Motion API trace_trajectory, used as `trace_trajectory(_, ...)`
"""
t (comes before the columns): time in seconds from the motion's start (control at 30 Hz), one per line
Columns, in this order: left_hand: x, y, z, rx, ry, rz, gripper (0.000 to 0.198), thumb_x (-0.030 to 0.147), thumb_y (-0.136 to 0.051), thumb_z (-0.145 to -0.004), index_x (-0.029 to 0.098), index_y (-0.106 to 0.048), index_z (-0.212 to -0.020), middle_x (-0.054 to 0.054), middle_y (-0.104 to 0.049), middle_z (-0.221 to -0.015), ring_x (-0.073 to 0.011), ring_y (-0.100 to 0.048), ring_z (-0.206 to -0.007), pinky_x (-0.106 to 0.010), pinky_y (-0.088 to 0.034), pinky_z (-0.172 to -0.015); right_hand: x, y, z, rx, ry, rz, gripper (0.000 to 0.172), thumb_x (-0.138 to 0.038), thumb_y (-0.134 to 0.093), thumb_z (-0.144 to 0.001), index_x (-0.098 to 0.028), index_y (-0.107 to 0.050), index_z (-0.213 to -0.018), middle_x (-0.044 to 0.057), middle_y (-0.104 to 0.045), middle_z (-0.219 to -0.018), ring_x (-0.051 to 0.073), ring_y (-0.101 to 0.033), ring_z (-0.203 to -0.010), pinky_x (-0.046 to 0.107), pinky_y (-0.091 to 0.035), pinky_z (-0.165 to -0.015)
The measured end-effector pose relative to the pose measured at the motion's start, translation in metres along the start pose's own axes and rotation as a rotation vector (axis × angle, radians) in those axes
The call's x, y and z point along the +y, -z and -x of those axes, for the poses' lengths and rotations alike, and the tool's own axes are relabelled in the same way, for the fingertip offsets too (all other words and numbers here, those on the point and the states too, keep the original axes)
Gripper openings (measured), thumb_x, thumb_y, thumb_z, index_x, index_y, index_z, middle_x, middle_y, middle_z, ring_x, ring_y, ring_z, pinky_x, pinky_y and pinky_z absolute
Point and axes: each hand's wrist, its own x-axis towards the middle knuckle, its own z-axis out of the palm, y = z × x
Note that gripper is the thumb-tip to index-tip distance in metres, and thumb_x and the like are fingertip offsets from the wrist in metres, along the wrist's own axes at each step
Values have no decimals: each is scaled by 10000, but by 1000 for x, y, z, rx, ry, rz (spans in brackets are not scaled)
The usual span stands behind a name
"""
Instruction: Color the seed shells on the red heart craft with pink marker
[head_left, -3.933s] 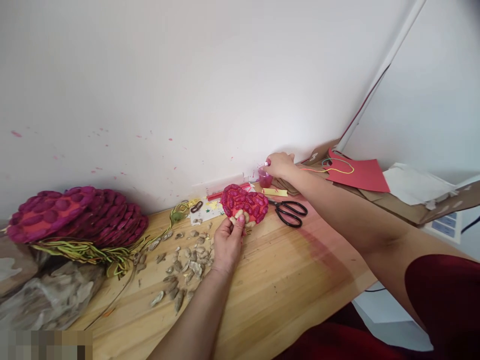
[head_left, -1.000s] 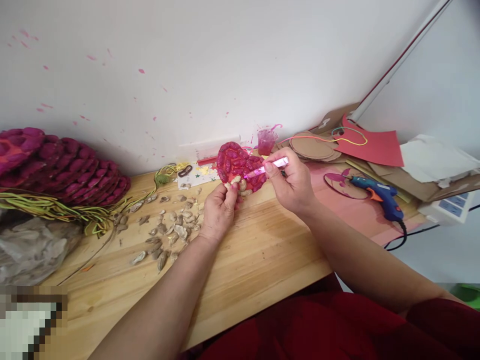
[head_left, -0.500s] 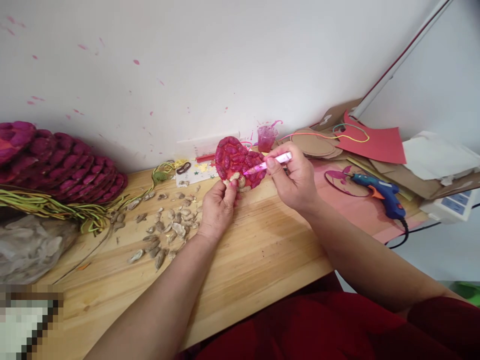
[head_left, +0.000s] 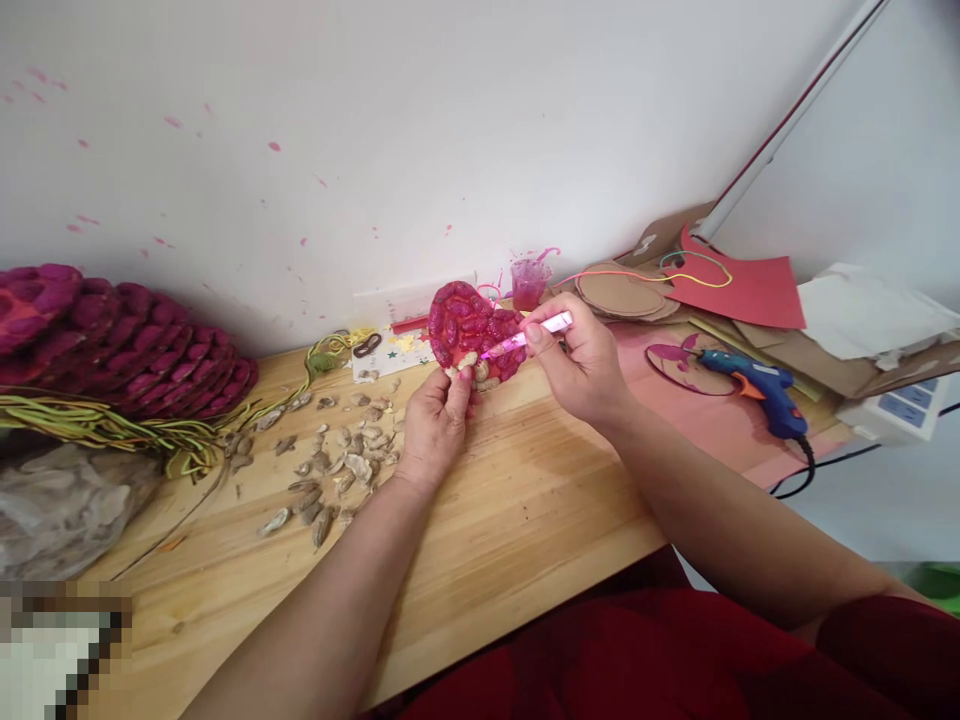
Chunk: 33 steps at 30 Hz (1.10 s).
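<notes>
My left hand pinches the lower edge of a round disc covered in peanut shells, holding it tilted above the table. Most of its shells are magenta; a few near my thumb are still bare tan. In my right hand is a white-handled paintbrush, its pink tip touching the disc beside the bare shells. Behind the disc stands a clear plastic cup of magenta paint. Loose peanut shells lie scattered left of my left hand.
Painted shell discs are stacked at the left, beside yellow-green cords and a plastic bag. At right lie a blue glue gun, cardboard discs and red paper. The wall carries pink splashes.
The brush tip has shifted slightly left and down on the disc, toward the bare shells. My right hand moved a little left with it. The left hand keeps its hold.
</notes>
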Motion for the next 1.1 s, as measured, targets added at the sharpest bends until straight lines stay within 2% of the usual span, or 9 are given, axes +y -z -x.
trace_trajectory(0.4,0,0,0,2,-6,15,350,526,-648,-913,204,-634,-775,-11,-639,-661,-132,-514,-548,-243,-405,-542,-6,0,1,26,-2,48,198,-419,-582,-994,-228,-583,-941,21,-629,-818,153,-567,-713,302,-424,-603)
trace_trajectory(0.53,-3,1,0,-3,-8,32,360,543,-629,-921,205,-637,-797,-12,-645,-671,-132,-520,-549,-242,-405,-537,-4,0,1,42,-25,12,214,-443,-571,-999,-233,-588,-965,26,-633,-818,163,-568,-728,314,-438,-624)
trace_trajectory(0.73,-3,1,0,-17,-2,31,350,533,-633,-921,206,-641,-796,-15,-650,-685,-132,-523,-560,-243,-409,-544,-3,-4,2,9,-80,-70,233,-470,-589,-987,-244,-575,-933,-1,-594,-744,150,-544,-647,307,-432,-583)
trace_trajectory(1.0,-2,1,0,-31,-12,22,363,544,-637,-916,204,-644,-789,-13,-650,-679,-134,-526,-557,-246,-415,-545,3,-4,2,73,-78,-38,223,-460,-584,-992,-240,-582,-961,-8,-592,-747,139,-523,-646,297,-416,-593)
trace_trajectory(1.1,-2,1,0,-31,-8,18,366,547,-623,-925,203,-643,-804,-9,-642,-672,-130,-522,-553,-242,-419,-539,5,-4,1,49,-81,-37,236,-470,-587,-987,-238,-581,-945,-4,-599,-763,142,-532,-668,295,-419,-602)
